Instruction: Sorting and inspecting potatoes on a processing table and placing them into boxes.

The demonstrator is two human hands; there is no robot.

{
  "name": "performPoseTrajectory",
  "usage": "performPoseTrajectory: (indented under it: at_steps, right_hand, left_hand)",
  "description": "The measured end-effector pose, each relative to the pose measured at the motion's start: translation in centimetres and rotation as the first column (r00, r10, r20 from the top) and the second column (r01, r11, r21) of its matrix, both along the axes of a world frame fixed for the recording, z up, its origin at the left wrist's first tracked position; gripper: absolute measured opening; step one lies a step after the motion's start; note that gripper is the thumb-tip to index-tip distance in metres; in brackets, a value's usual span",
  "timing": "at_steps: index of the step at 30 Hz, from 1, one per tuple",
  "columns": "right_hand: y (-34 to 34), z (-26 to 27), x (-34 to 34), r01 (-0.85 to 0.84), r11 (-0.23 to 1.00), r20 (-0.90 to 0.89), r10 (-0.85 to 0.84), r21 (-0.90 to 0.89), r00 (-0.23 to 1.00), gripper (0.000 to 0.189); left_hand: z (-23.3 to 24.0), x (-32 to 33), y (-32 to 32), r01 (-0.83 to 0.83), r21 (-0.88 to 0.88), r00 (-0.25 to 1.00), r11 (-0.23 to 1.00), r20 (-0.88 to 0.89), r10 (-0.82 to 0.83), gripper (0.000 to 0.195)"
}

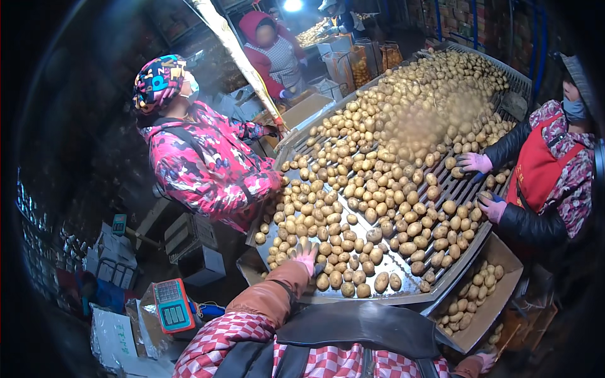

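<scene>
My left hand (306, 257), in a pink glove with dark fingertips, reaches onto the sorting table. Its fingers are spread over loose potatoes (334, 257) at the near left edge, with none seen gripped. Low at the right, my right hand (487, 361) hangs beside the table near a few potatoes (495, 334); its fingers are partly hidden and blurred. Before me the sorting table (397, 269) has a bare metal plate at its near end and slatted metal bars (437, 182) beyond. Potatoes cover much of both.
A cardboard box (508, 267) of potatoes stands under the table's right edge. A red digital scale (174, 306) and cartons (113, 330) lie at left. One co-worker (208, 156) stands left, another (553, 165) handles potatoes right. A slanted pole (241, 56) rises at the left edge.
</scene>
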State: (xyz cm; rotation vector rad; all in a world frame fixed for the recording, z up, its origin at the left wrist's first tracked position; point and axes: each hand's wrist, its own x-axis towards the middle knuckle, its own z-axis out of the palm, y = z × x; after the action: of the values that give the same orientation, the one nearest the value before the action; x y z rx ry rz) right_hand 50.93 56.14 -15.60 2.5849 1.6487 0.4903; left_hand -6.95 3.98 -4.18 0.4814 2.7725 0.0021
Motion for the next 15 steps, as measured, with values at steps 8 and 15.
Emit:
performPoseTrajectory:
  at_steps: [8,15]
  right_hand:
    - [-1.4,-0.3,-0.7,0.007,0.999,-0.067,-0.01,-0.04,0.998,0.045]
    - [-2.2,0.1,-1.4,0.011,0.998,-0.095,-0.017,-0.061,0.995,0.045]
  left_hand:
    - [0.1,-0.2,0.1,0.008,-0.004,1.0,1.0,0.013,-0.008,0.081]
    - [0.1,-0.5,-0.2,0.038,0.034,0.999,0.999,0.013,-0.038,0.085]
